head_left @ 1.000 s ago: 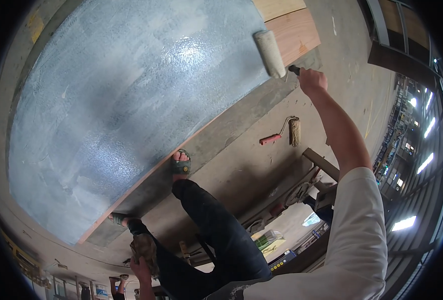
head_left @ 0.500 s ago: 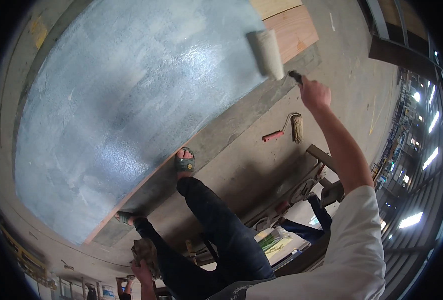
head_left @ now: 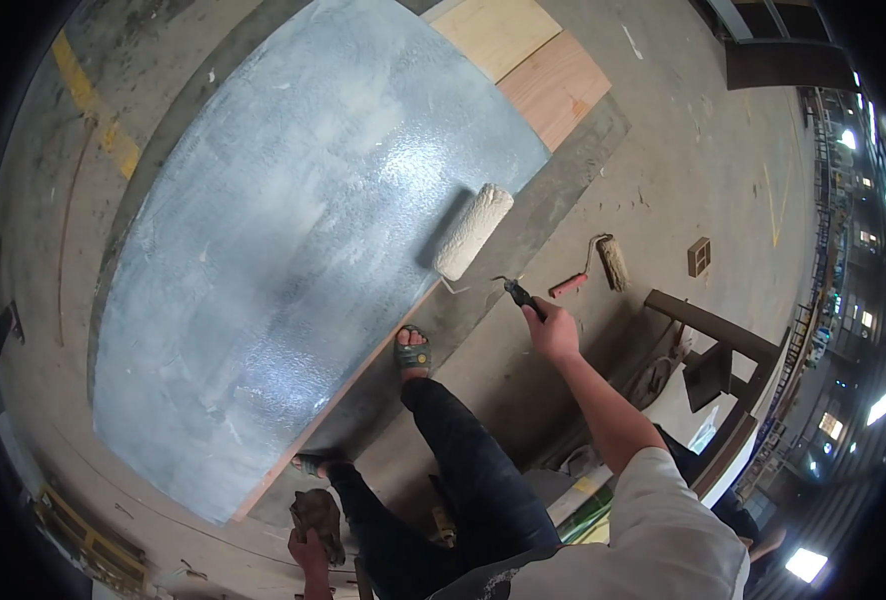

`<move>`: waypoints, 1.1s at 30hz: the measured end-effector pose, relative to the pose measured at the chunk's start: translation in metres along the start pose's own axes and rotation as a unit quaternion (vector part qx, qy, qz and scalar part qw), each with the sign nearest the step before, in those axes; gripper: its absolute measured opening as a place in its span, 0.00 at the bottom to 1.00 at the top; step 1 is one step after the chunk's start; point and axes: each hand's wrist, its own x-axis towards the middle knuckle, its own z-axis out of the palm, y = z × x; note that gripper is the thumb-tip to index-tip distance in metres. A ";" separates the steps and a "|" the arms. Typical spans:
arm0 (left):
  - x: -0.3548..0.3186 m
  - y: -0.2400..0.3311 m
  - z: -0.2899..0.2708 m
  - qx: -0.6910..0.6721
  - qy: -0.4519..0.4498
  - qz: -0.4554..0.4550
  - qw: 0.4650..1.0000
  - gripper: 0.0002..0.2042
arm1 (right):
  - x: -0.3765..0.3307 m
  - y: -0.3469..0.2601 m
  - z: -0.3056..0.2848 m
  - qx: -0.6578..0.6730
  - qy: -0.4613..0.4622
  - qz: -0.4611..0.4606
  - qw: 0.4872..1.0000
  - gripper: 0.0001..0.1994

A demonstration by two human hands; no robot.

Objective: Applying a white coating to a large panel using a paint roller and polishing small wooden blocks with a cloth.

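My right hand (head_left: 553, 332) is closed round the black handle of a paint roller (head_left: 475, 230). The thick white sleeve of the roller is over the front long edge of a large board (head_left: 263, 215), whose top is coated in blotchy, shiny blue-grey. A shadow of the sleeve lies on the wet-looking coating. Low at the left, my left hand (head_left: 308, 552) grips a brown, lumpy, crusted object (head_left: 317, 520); its kind cannot be made out. That object hangs beside my left leg, apart from the board.
Bare wood boards (head_left: 553, 85) adjoin the coated board's far end. A second roller (head_left: 611, 262) with a red handle lies on the floor, near a small brown block (head_left: 699, 257). A dark frame (head_left: 713, 325) stands to my right. My sandalled foot (head_left: 413, 350) is by the board's edge.
My right hand has drawn the roller back toward me and leftward, away from the bare wood end. The view has shifted. My left hand still grips the brown object.
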 end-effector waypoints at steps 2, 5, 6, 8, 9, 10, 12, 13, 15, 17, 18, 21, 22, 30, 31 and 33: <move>-0.006 -0.009 -0.014 -0.027 0.013 -0.024 0.999 0.12 | 0.014 -0.004 0.027 0.017 0.001 -0.009 1.000 0.16; -0.018 -0.026 -0.028 0.007 0.027 -0.004 1.000 0.11 | 0.060 -0.022 0.075 0.040 0.039 -0.054 0.997 0.17; -0.026 -0.025 -0.029 0.016 0.022 -0.010 1.000 0.11 | 0.081 -0.031 0.090 0.036 0.048 -0.067 0.996 0.17; -0.030 -0.037 -0.035 0.020 0.032 -0.022 0.999 0.11 | 0.124 -0.066 0.111 0.033 0.037 -0.099 0.994 0.18; -0.033 -0.048 -0.037 0.005 0.029 -0.033 0.999 0.12 | 0.144 -0.084 0.113 0.032 0.022 -0.094 0.995 0.18; -0.040 -0.061 -0.037 -0.013 0.027 -0.046 0.998 0.12 | 0.160 -0.096 0.114 0.049 0.132 -0.188 0.972 0.19; -0.044 -0.057 -0.026 -0.066 -0.010 -0.057 0.996 0.15 | 0.191 -0.110 0.089 0.075 0.073 -0.165 0.981 0.21; -0.047 -0.052 -0.032 -0.049 -0.013 -0.049 0.997 0.16 | 0.184 -0.124 0.082 0.092 0.050 -0.140 0.985 0.21; -0.065 -0.081 -0.060 0.007 0.026 -0.055 0.998 0.17 | 0.106 -0.183 0.108 0.207 -0.039 -0.078 0.974 0.22; -0.069 -0.101 -0.064 0.031 0.053 -0.053 0.997 0.18 | 0.044 -0.181 0.106 0.272 -0.072 -0.070 0.957 0.20; -0.067 -0.100 -0.060 -0.015 0.028 -0.051 0.998 0.18 | 0.023 -0.171 0.100 0.279 -0.084 -0.071 0.954 0.20; -0.076 -0.091 -0.083 -0.090 0.000 -0.057 0.994 0.18 | -0.074 -0.161 0.107 0.263 -0.116 -0.057 0.956 0.17; -0.081 -0.090 -0.095 -0.108 -0.024 -0.055 0.992 0.17 | -0.103 -0.159 0.107 0.260 -0.121 -0.059 0.956 0.16; -0.081 -0.202 -0.181 -0.391 0.038 -0.104 0.914 0.12 | -0.225 -0.157 0.236 0.163 -0.160 -0.053 0.972 0.15; -0.072 -0.204 -0.192 -0.364 0.038 -0.134 0.921 0.11 | -0.187 -0.144 0.265 0.124 -0.100 -0.141 0.977 0.20; -0.086 -0.240 -0.222 -0.284 0.100 -0.167 0.939 0.11 | -0.198 -0.188 0.326 0.092 -0.094 -0.223 0.966 0.27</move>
